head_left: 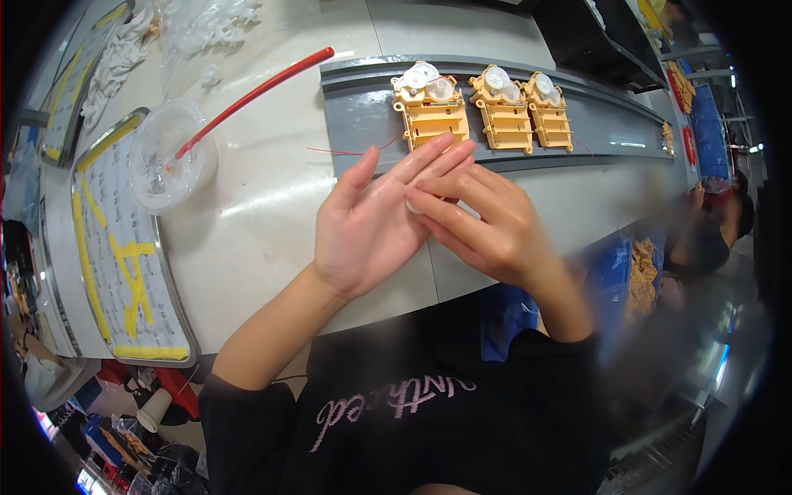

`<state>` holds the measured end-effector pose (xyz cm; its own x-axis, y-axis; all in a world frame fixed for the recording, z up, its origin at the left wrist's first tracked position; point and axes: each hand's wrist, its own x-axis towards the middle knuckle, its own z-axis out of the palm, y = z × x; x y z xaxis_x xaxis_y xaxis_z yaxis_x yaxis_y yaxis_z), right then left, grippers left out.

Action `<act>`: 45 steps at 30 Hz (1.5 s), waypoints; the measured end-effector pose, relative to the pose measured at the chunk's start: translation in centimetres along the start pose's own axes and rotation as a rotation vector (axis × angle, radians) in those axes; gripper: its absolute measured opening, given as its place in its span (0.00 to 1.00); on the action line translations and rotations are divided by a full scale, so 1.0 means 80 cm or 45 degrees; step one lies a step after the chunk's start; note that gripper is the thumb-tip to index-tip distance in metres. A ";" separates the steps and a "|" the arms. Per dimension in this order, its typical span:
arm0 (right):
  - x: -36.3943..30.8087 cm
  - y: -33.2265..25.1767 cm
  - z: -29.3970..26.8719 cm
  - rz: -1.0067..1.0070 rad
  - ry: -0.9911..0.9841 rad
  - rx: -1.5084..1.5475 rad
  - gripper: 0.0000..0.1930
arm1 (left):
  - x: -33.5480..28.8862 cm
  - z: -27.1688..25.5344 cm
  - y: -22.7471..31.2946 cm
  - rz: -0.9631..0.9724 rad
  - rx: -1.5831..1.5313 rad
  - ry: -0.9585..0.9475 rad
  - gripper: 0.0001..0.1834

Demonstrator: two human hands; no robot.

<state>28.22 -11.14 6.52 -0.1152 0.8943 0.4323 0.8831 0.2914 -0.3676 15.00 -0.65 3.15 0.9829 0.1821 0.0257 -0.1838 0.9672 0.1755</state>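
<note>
Palm up and fingers stretched out, my left hand is in front of the row of housings. My right hand reaches across it, with thumb and fingers pinched on a small white round piece at the left palm; most of that piece is hidden. Just beyond my fingertips stands a yellow plastic gear housing with white gears on top and a thin red wire at its side. Two similar housings, a middle one and a right one, stand farther right.
The housings sit on a grey rail along the table. At left, a clear plastic tub holds a red stick, beside a yellow-taped tray. A black bin stands at the back; a co-worker is at right.
</note>
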 end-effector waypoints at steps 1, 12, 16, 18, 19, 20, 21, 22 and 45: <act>0.003 0.003 0.004 -0.028 0.033 -0.005 0.19 | 0.001 0.002 0.001 0.006 0.025 0.020 0.41; 0.197 0.223 -0.086 0.273 0.715 -0.131 0.10 | -0.009 -0.008 0.013 0.488 0.813 0.150 0.28; 0.218 0.284 -0.083 0.223 0.406 -0.586 0.26 | -0.024 0.004 0.014 0.609 1.107 0.094 0.19; 0.217 0.229 -0.075 0.300 0.342 -0.105 0.33 | -0.035 0.018 0.023 0.852 1.543 0.172 0.13; 0.209 0.192 -0.078 0.261 0.273 -0.030 0.39 | -0.048 0.034 0.032 0.888 1.547 0.202 0.13; 0.198 0.155 -0.077 0.180 0.182 0.089 0.45 | -0.064 0.055 0.044 1.209 1.690 0.202 0.12; 0.182 0.130 -0.065 0.327 -0.011 0.364 0.50 | -0.078 0.069 0.055 1.527 1.826 0.197 0.11; 0.174 0.094 -0.055 0.262 -0.196 0.395 0.54 | -0.093 0.075 0.064 1.758 1.762 0.338 0.11; 0.195 -0.031 0.009 0.167 -0.146 0.580 0.19 | -0.144 -0.036 0.092 1.224 1.935 1.343 0.67</act>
<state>23.88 2.35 13.58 -0.0884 0.9577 0.2739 0.6076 0.2697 -0.7471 2.31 4.88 1.33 0.1212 0.9646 0.2343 0.1733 -0.2530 0.9518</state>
